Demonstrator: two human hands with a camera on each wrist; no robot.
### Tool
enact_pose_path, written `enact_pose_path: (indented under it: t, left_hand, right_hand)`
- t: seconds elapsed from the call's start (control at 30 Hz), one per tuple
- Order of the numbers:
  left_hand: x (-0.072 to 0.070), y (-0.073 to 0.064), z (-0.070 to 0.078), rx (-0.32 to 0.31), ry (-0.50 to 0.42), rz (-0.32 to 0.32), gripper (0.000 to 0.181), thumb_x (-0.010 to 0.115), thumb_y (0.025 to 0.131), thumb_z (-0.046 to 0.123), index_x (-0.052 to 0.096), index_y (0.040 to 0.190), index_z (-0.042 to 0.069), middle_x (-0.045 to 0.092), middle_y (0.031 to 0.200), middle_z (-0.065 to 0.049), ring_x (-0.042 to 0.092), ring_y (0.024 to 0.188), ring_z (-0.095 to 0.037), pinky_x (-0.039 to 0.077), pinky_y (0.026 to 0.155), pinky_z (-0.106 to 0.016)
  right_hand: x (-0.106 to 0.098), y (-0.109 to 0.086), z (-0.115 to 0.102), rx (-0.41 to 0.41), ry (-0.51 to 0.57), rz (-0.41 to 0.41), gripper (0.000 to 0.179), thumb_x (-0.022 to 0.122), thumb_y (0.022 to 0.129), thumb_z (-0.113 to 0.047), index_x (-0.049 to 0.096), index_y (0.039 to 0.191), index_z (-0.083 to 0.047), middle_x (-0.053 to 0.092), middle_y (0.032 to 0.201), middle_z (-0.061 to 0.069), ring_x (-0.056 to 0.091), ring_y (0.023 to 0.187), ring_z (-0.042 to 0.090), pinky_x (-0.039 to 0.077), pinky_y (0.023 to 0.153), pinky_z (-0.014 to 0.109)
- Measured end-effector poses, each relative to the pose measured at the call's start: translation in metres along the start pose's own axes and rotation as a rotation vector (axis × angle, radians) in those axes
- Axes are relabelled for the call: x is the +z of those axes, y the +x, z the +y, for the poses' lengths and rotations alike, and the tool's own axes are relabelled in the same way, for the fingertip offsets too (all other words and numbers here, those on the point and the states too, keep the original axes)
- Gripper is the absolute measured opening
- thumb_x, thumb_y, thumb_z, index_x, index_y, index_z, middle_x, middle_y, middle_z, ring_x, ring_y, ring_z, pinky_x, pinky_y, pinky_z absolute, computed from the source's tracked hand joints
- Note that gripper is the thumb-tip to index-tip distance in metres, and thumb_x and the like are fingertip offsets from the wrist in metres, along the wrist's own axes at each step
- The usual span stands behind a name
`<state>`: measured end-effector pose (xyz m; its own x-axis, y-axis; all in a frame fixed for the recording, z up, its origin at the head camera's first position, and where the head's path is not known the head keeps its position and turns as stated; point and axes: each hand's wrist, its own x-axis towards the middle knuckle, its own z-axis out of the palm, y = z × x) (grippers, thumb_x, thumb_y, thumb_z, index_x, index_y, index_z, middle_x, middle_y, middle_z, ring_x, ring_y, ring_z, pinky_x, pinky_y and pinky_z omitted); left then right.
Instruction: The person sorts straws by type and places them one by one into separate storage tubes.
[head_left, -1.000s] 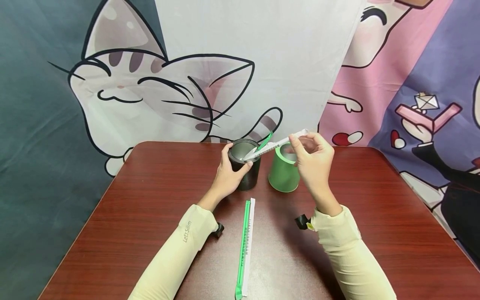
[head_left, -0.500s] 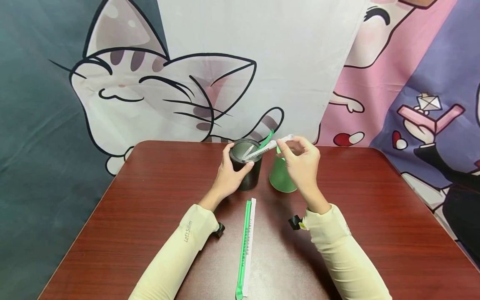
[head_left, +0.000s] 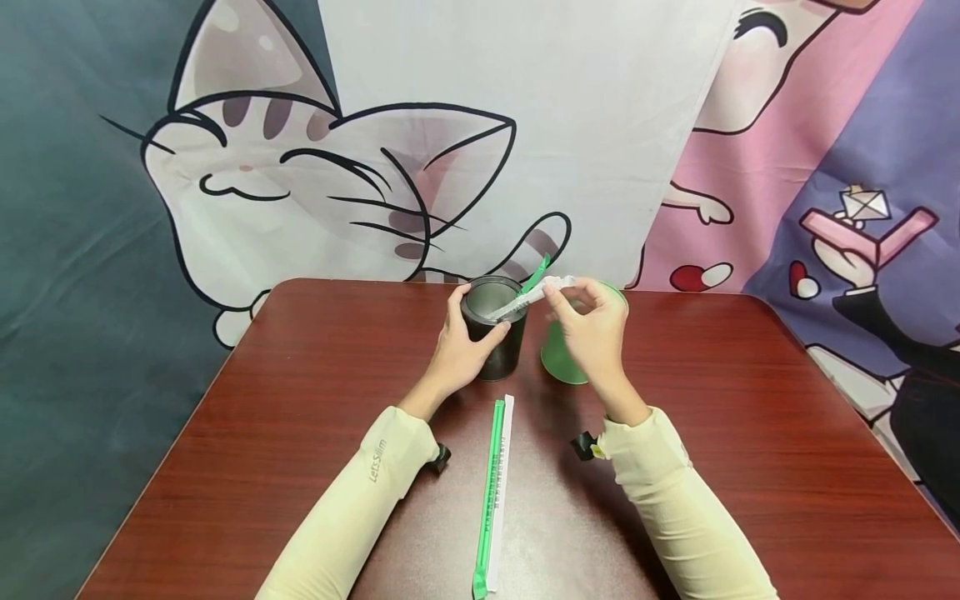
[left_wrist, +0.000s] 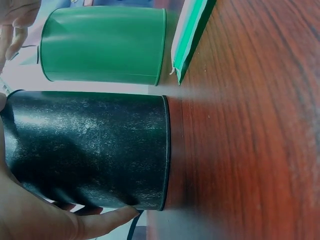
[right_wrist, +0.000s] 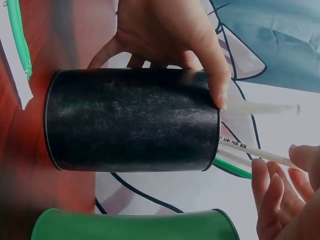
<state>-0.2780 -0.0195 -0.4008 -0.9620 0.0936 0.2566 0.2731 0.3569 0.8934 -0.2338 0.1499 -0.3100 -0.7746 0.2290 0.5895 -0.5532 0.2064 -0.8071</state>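
My left hand grips a black cylindrical can from the left, thumb near its front rim. In the right wrist view the can stands upright on the table. With thumb and fingertips my right hand pinches a white paper-wrapped straw with dark print. It slants down to the left, its lower end inside the can's mouth. A green-wrapped straw leans out of the same can, and another pale straw shows beside it. The straws' lower parts are hidden inside the can.
Right of the black can stands a green can, partly behind my right hand. On the table in front lie a green-wrapped straw and a white-wrapped straw, side by side. A printed cat backdrop hangs behind the table.
My right hand has moved left toward the black can, carrying the white straw deeper into its mouth. The hand now covers more of the green can. My left hand keeps its grip.
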Motion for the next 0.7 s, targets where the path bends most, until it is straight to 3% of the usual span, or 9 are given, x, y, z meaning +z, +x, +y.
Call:
enact_pose_path:
  t: [0.07,0.3,0.53,0.7]
  left_hand:
    - [0.0001,0.0001,0.0000,0.010,-0.001,0.002,0.082,0.062,0.075,0.062,0.017,0.140,0.037,0.040,0.131,0.002,0.044,0.116,-0.019,0.034,0.094,-0.046]
    - [-0.0001,-0.0004,0.0002,0.022,0.000,0.008,0.085,0.062,0.076,0.060,0.018,0.142,0.030,0.041,0.131,0.000,0.045,0.115,-0.020,0.035,0.094,-0.046]
    - [0.0002,-0.0006,0.0002,0.022,-0.001,0.009,0.085,0.062,0.076,0.061,0.018,0.142,0.032,0.041,0.131,0.001,0.045,0.115,-0.020,0.035,0.093,-0.046]
    - [0.0002,-0.0004,0.0000,0.020,-0.003,0.007,0.085,0.062,0.076,0.061,0.018,0.142,0.031,0.041,0.131,0.001,0.045,0.115,-0.020,0.035,0.093,-0.046]
  right_hand:
    - [0.0006,-0.0005,0.0002,0.009,0.007,-0.006,0.018,0.071,0.078,0.001,0.060,0.084,0.014,0.064,0.078,0.025,0.059,0.054,0.042,0.050,0.054,0.044]
    - [0.0023,-0.0038,0.0002,0.078,-0.051,-0.030,0.019,0.071,0.080,-0.004,0.061,0.088,0.011,0.066,0.081,0.022,0.060,0.049,0.008,0.051,0.054,0.027]
    - [0.0042,-0.0043,0.0020,0.088,-0.065,-0.042,0.018,0.071,0.080,-0.004,0.063,0.087,0.010,0.066,0.081,0.024,0.059,0.048,0.008,0.051,0.053,0.025]
    - [0.0060,-0.0049,0.0014,0.076,-0.133,-0.037,0.017,0.071,0.080,-0.006,0.064,0.085,0.008,0.066,0.079,0.022,0.058,0.047,0.004,0.050,0.052,0.024]
